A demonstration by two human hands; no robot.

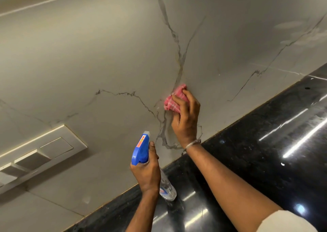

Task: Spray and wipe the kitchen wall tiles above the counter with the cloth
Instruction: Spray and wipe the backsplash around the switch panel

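Hands both gripping.
Right hand (185,123), arm outstretched, clutches bunched cloth (172,101) against tiles (88,54); left hand (146,171) grips bottle (141,148) by neck.

No legible text; sticker (141,140) and label (162,190) on the spray bottle (140,153) both too blurred

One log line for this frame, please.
phase: wipe | right hand: grips pink cloth against wall tiles | left hand: holds spray bottle over counter
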